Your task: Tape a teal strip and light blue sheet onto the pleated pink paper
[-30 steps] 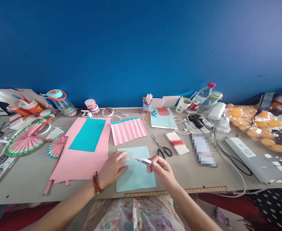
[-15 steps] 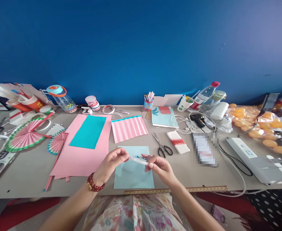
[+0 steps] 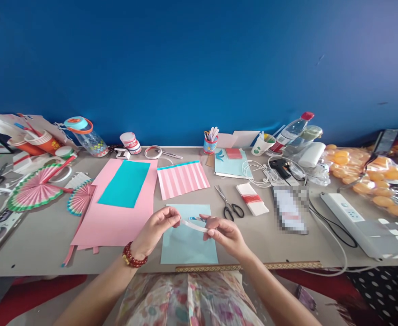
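Observation:
My left hand (image 3: pixel 156 228) and my right hand (image 3: pixel 223 233) hold a thin white strip (image 3: pixel 192 225) stretched between them, each pinching one end. They hover just above a light blue sheet of paper (image 3: pixel 188 242) lying at the near edge of the table (image 3: pixel 39 246). A red bead bracelet sits on my left wrist. A small blue and red thing shows behind the strip near my right fingers; I cannot make out what it is.
Left of the blue sheet lies a large pink sheet (image 3: pixel 117 224) with a teal sheet (image 3: pixel 125 184) on it; behind, a pleated pink striped paper (image 3: pixel 182 179). Black-handled scissors (image 3: pixel 229 204) lie to the right. Paper fans (image 3: pixel 36 192), cups, a bottle (image 3: pixel 289 132), cables and a power strip (image 3: pixel 350 215) crowd the sides.
My left hand has lifted off the blue sheet and pinched the free end of the strip that my right hand held. Both hands now hold it slightly higher.

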